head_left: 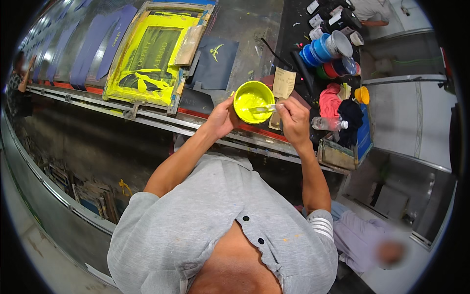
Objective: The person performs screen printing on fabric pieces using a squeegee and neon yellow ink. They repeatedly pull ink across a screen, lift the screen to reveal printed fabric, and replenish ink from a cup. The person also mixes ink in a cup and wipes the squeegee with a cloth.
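Above the table's front edge, my left hand (223,118) is wrapped round the side of a round tub (237,99) coated in bright yellow-green. Thick ink (251,99) of the same colour lies inside it. My right hand (295,120) pinches the end of a flat spatula (264,109), whose smeared blade reaches into the tub. Left of my hands, a framed printing screen (155,46) covered with yellow ink rests on the table. A squeegee-like wooden block (189,45) leans at its right side.
Dark fabric (214,61) with a yellow fern print lies beyond the tub. Purple pieces (98,51) line the table's left. At right are stacked ink tubs (320,48), a pink cloth (330,100), a clear bottle (327,124) and a black cloth (351,117). Other people (364,235) are nearby.
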Demonstrator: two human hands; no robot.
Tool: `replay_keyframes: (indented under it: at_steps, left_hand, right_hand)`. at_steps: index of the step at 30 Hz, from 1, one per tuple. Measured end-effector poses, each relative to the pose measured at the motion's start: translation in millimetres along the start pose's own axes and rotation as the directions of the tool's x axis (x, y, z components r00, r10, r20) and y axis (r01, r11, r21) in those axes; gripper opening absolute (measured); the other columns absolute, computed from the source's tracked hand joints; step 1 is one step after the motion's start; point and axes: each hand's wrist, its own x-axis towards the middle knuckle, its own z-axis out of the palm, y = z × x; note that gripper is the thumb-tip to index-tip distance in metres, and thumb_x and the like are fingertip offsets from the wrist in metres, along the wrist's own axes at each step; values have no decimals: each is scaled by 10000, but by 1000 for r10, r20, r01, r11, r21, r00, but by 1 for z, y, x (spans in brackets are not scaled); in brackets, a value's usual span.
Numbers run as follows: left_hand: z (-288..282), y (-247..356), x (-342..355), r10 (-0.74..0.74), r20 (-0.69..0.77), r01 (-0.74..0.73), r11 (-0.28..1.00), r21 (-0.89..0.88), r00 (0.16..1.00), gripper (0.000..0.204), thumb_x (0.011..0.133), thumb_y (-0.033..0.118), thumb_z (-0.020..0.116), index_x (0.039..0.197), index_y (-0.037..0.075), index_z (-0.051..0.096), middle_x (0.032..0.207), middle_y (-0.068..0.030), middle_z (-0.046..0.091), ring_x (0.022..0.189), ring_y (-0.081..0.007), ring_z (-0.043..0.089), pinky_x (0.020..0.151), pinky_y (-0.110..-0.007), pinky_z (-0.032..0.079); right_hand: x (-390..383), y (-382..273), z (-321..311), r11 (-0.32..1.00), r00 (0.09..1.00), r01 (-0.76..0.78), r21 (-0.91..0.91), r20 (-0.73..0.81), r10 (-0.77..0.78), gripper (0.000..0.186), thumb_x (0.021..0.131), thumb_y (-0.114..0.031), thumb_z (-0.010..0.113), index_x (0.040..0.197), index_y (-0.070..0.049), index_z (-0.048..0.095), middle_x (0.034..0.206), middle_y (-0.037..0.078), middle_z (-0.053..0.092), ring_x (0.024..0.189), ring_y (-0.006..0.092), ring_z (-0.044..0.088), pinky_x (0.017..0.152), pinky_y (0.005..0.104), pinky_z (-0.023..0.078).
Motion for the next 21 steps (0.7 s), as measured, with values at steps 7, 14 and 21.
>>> replay_keyframes:
  at_steps: [7,14,21]
  left_hand:
    - [-48,-8,-76,-45,-24,47,997,68,999,427,1038,394,343,1370,156,463,1337,-45,549,1219,-211,535,992,-438,449]
    - [-88,8,-176,31,11,-32,999,34,999,439,1028,430,364,1340,147,483,1317,-47,563,1213,-216,539,998,-453,447]
    - [-126,29,-257,85,13,-85,996,5,996,451,1031,424,354,1338,120,485,1324,-65,562,1195,-238,555,992,-474,458]
  right_hand:
    - [-12,-50,40,899,905,424,-108,20,-425,207,744,6,692,947,-25,662,846,91,610,731,272,606,651,377,496]
    - [-75,-131,85,886,952,306,-348,90,-293,88,796,-58,655,878,-35,637,813,118,580,753,305,594,646,429,473]
    - [-126,-189,165,993,993,-114,28,-35,115,121,872,-79,591,856,28,646,718,141,585,643,273,577,605,360,433]
